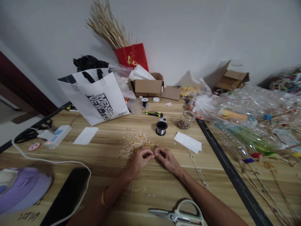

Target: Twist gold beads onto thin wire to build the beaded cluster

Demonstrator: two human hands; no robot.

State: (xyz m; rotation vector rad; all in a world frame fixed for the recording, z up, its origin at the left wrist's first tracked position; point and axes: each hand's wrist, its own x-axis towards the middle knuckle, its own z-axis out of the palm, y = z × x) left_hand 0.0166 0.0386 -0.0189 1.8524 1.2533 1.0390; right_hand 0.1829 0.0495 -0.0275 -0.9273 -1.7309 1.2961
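Note:
My left hand (142, 157) and my right hand (166, 158) meet fingertip to fingertip over the wooden table, both pinched closed. Whatever lies between the fingertips is too small to make out. Right behind my left hand spreads a loose heap of small gold and silver beads (135, 142). Farther back stands a black spool of thin silvery wire (161, 128). A glass jar of mixed coloured beads (184, 122) is to the right of it. Between my forearms lie a few tiny clear pieces (143, 190), and scissors with pale handles (178, 215) rest at the near edge.
A white paper bag (96, 97) stands at the back left, near a power strip (57, 136) and its cable. A black phone (67, 194) lies at front left. Plastic bottles (249, 131) crowd the right side. A yellow-black cutter (153, 114) lies behind the spool.

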